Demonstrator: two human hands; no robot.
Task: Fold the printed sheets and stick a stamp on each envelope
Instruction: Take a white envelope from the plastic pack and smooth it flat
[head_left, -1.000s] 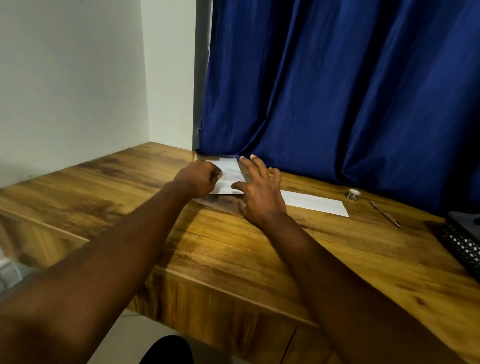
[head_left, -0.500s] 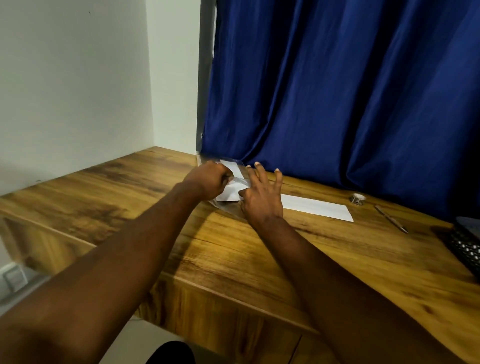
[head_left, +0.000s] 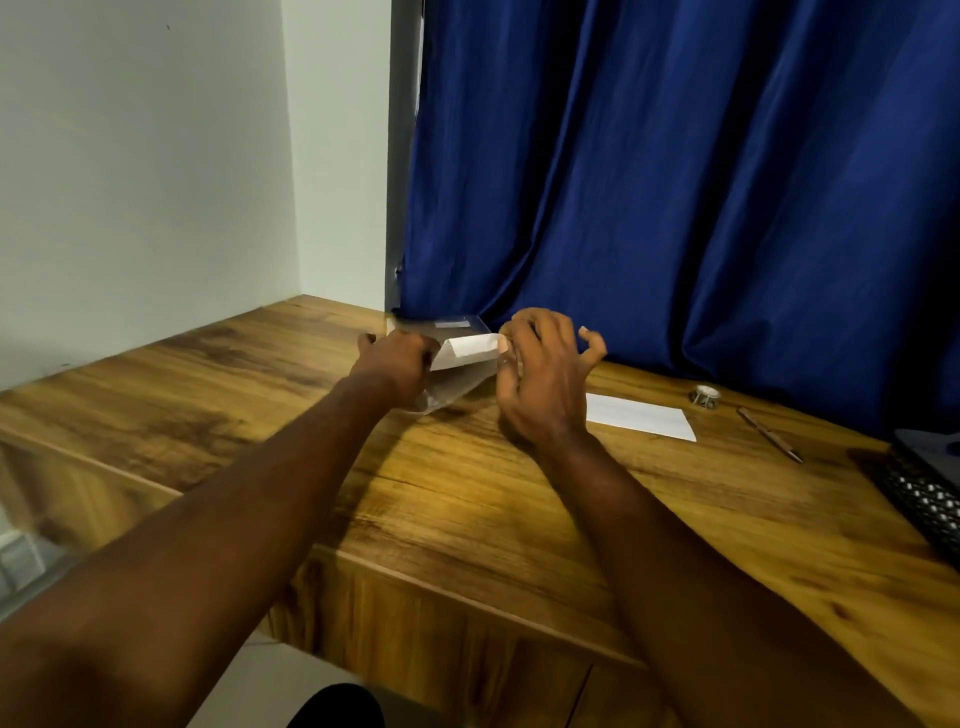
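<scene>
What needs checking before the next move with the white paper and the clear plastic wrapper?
1. The left hand grips the clear plastic wrapper: ok.
2. The right hand pinches the end of the white folded paper with its fingers: ok.
3. The folded paper is fully free of the wrapper: cannot tell.
4. The flat white rectangular sheet lies apart from both hands on the wooden desk: ok.
5. The small silvery roll near the slim pen holds stamps: cannot tell.
</scene>
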